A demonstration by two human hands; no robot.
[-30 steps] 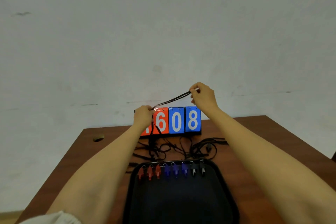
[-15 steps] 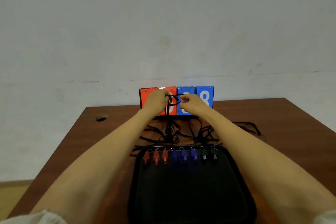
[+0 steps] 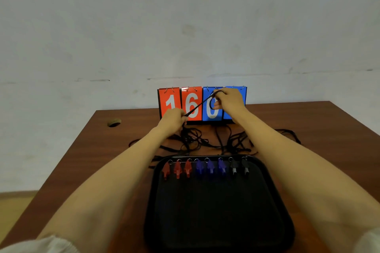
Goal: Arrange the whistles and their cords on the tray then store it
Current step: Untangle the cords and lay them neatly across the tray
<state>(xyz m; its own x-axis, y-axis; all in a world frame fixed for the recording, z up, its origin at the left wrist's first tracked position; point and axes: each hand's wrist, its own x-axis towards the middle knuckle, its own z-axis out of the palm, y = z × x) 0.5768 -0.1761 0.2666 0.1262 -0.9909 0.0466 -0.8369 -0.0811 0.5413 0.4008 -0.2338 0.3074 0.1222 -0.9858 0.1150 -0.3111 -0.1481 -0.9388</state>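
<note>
Cord point(image 3: 198, 106) between left grip point(image 3: 171, 120), right grip point(image 3: 230, 99)

Eight whistles point(image 3: 210, 167), three red, three blue, two black, one tray point(image 3: 216, 215), perhaps eight cords point(image 3: 193, 140)

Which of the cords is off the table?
The cord stretched between the left hand and right hand; the other cords lie tangled on the table behind the tray.

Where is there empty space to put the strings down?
The tray is bare from the row of whistles to its near rim. The table is bare on the left, near the hole. Between tray and scoreboard it is crowded with tangled cords.
</note>
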